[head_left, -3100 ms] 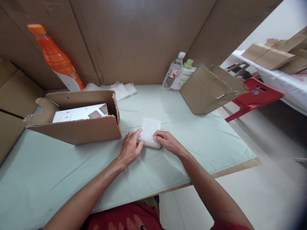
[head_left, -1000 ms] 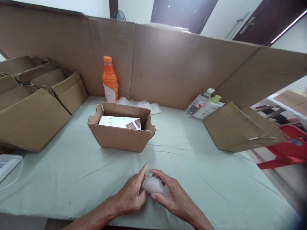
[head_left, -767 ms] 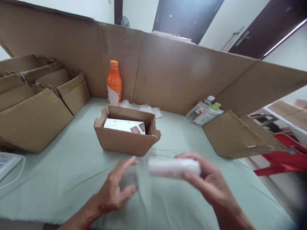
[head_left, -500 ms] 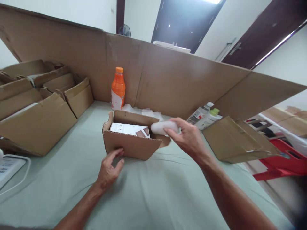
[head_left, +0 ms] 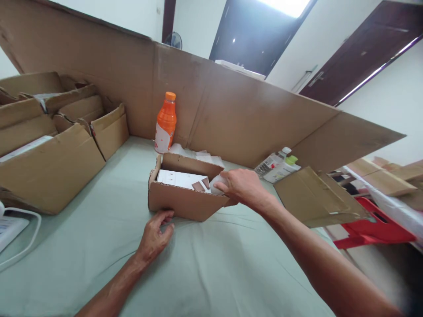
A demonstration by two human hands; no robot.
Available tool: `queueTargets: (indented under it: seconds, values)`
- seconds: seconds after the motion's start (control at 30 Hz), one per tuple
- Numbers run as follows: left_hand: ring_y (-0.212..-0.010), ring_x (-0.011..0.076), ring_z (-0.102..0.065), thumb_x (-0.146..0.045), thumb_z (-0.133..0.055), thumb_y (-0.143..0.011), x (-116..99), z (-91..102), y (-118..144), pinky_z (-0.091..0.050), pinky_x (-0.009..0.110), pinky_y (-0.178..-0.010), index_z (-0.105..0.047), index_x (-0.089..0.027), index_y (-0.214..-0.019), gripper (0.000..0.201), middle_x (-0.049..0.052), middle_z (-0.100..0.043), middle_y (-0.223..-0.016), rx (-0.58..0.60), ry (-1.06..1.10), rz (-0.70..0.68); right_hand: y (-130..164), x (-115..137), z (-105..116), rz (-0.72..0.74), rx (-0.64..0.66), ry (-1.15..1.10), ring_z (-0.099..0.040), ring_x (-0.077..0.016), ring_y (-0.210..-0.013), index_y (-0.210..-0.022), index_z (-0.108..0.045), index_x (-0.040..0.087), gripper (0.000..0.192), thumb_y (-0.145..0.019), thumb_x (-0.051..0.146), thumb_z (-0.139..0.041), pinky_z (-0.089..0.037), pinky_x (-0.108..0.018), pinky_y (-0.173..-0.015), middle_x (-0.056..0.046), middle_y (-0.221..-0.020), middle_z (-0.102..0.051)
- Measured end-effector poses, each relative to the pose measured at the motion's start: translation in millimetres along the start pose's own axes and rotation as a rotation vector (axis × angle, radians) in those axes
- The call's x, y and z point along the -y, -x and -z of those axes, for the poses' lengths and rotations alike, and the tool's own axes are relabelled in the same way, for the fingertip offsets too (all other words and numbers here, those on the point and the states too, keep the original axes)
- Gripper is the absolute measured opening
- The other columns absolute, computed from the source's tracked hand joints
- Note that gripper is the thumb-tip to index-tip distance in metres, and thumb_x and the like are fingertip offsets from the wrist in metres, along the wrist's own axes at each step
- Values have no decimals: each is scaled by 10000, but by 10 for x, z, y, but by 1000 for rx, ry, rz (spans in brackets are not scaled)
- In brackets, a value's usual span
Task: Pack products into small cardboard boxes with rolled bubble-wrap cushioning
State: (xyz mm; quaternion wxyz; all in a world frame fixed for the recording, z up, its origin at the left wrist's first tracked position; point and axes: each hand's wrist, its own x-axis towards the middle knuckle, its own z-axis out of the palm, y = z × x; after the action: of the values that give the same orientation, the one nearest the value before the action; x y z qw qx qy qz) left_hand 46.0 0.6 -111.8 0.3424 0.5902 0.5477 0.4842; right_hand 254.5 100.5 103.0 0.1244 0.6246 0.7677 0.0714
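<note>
near cloth (head_left: 214,273) bare | orange bottle (head_left: 166,122) — cardboard wall (head_left: 251,119) block behind open box (head_left: 183,203)

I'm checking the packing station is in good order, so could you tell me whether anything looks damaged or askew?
The small carton has ragged, torn top edges. A brown box at the right lies tipped over.

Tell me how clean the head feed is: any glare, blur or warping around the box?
Head view: glare blows out the opening at top; the cardboard backboard bows from wide-angle warp; the red chair smears at the right edge; the open carton, left hand and right hand stay sharp.
</note>
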Motion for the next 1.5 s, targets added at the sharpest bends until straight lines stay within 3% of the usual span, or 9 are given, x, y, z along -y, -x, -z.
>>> queueTargets:
  seconds: [0.17,0.43,0.6,0.67,0.73,0.87,1.07,1.3,1.5]
  values:
    - [-770,183,-703,-248,-567,-773,18,0,5,-553,266,-587,-714,-198,-1012,285,54,-760,-922,-9,-1,14,83,-76,98,165,85,-215,-662,-196,-709,-1089,-711,231,296,-815,282,-610,-374,-265,-571,-37,-861,-755]
    - [-750,183,-700,-280,-564,-788,33,-8,-18,-538,252,-554,-717,-192,-981,262,53,-749,-871,-31,4,36,-35,-61,-45,257,142,-157,-671,-193,-761,-899,-779,279,234,-799,137,-622,-359,-267,-607,-4,-781,-759]
    - [-904,214,-680,-310,-557,-864,-91,252,107,-582,319,-723,-702,-202,-1019,238,74,-708,-1015,-162,-97,-28,268,-385,-140,118,-218,-505,-643,-166,-705,-1046,-762,246,233,-878,310,-614,-434,-273,-630,-13,-829,-757]
    - [-928,214,-666,-338,-578,-873,-137,407,134,-577,358,-817,-677,-210,-1095,275,79,-668,-1119,-282,-130,-21,463,-552,-334,-3,-401,-647,-621,-159,-659,-1037,-749,207,290,-910,396,-569,-466,-285,-628,-33,-815,-748]
    - [-968,218,-664,-357,-603,-863,-163,514,91,-572,374,-858,-621,-221,-1219,381,90,-615,-1241,-363,-118,25,605,-609,-641,-36,-395,-762,-625,-165,-648,-1046,-723,182,333,-899,436,-564,-488,-292,-609,-58,-843,-749]
    - [-1217,265,-588,-325,-618,-834,-191,451,-183,-537,403,-966,-456,-224,-1418,615,125,-542,-1396,-330,-22,98,627,-314,-1307,108,-133,-971,-691,-215,-821,-1179,-621,170,448,-864,487,-585,-542,-313,-641,-114,-1063,-735]
    - [-1106,257,-635,-317,-620,-777,-168,176,-272,-518,419,-969,-474,-149,-1348,613,144,-639,-1240,-257,100,143,773,128,-1740,-14,-218,-929,-634,-215,-627,-987,-592,175,393,-866,547,-557,-534,-378,-626,-82,-834,-698]
    - [-1027,246,-654,-389,-650,-788,-165,704,90,-536,346,-861,-535,-172,-1206,485,106,-688,-1105,-306,70,217,1155,529,-1802,85,-210,-1026,-497,-127,-428,-1079,-599,200,337,-897,480,-558,-472,-307,-463,-31,-803,-672]
    - [-1006,261,-657,-441,-643,-812,-58,892,538,-560,348,-792,-552,-194,-1207,475,110,-671,-1157,-423,-55,336,327,873,-1581,209,-241,-1179,-664,-243,-846,-1173,-596,181,394,-850,409,-600,-575,-385,-742,-114,-1065,-693]
